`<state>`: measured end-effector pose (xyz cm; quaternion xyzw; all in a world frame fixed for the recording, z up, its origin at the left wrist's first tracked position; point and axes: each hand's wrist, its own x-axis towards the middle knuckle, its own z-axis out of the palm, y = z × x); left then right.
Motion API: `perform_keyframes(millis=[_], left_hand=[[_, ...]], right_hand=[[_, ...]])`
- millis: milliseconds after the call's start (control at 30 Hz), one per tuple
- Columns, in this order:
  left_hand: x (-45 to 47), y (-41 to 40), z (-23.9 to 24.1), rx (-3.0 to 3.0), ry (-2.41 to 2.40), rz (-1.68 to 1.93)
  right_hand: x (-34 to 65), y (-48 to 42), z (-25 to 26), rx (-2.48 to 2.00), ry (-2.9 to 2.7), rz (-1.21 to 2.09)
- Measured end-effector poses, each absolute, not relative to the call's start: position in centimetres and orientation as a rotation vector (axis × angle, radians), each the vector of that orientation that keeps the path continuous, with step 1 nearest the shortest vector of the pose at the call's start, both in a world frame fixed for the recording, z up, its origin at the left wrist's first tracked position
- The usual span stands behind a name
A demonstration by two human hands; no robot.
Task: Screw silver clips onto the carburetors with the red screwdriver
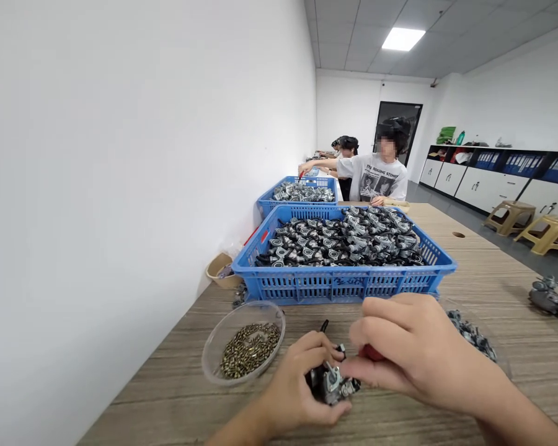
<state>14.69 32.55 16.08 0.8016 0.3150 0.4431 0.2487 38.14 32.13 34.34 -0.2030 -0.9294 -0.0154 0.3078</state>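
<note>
My left hand (302, 378) is closed around a small metal carburetor (332, 384) with black parts, holding it low over the table. My right hand (409, 353) is closed just to its right, its thumb and fingertips at the carburetor's top. Between those fingers a red tool handle (373, 352) shows; the rest of the tool is mostly hidden. To the left of my hands sits a clear round tub (209, 353) with many small brass-coloured parts (251, 350). Partly behind my right forearm, another clear tub holds small grey metal parts (472, 334).
A blue crate (344, 272) full of carburetors stands beyond my hands, with a second blue crate (265, 201) behind it. A lone carburetor (551, 297) lies at the right. A cardboard tub (221, 272) stands by the wall. Across the table, a person (374, 176) reaches into the far crate.
</note>
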Motion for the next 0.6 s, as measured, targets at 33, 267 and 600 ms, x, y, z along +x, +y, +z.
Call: perform_keyframes(millis=[33,267,600], left_hand=[[14.7,32.6,16.1,2.177,0.854,1.205],[14.7,32.6,16.3,2.179,0.803,1.263],[14.8,32.6,16.8,2.209,0.829,1.222]], right_hand=[[38.2,32.0,34.5,-0.59,-2.475,-0.014],[39.4,31.8,35.8,-0.682,-2.589,0.478],[38.8,30.7,35.3,-0.9,-2.556,0.06]])
